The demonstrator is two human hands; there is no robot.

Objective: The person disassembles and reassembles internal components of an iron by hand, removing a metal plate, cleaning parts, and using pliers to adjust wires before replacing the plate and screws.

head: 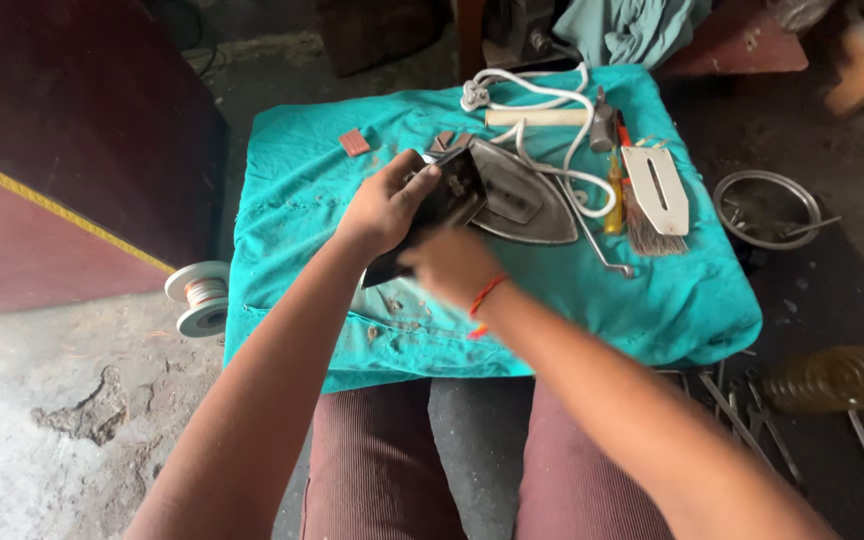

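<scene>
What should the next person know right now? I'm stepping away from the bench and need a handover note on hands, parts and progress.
Left hand grips the dark, flat metal cover plate, tilted above the teal cloth.
Right hand, blurred, is at the plate's lower edge; grip unclear.
The grey metal iron soleplate lies on the cloth beside the white cord, wooden-handled hammer, yellow screwdriver and brush.
Done: iron taken apart.
Left: plate not yet set down or refitted.

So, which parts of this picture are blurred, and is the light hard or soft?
Head view: the right hand is smeared by motion; the left hand, the dark cover it holds and the iron plate are sharp; light is soft, without glare.
</scene>
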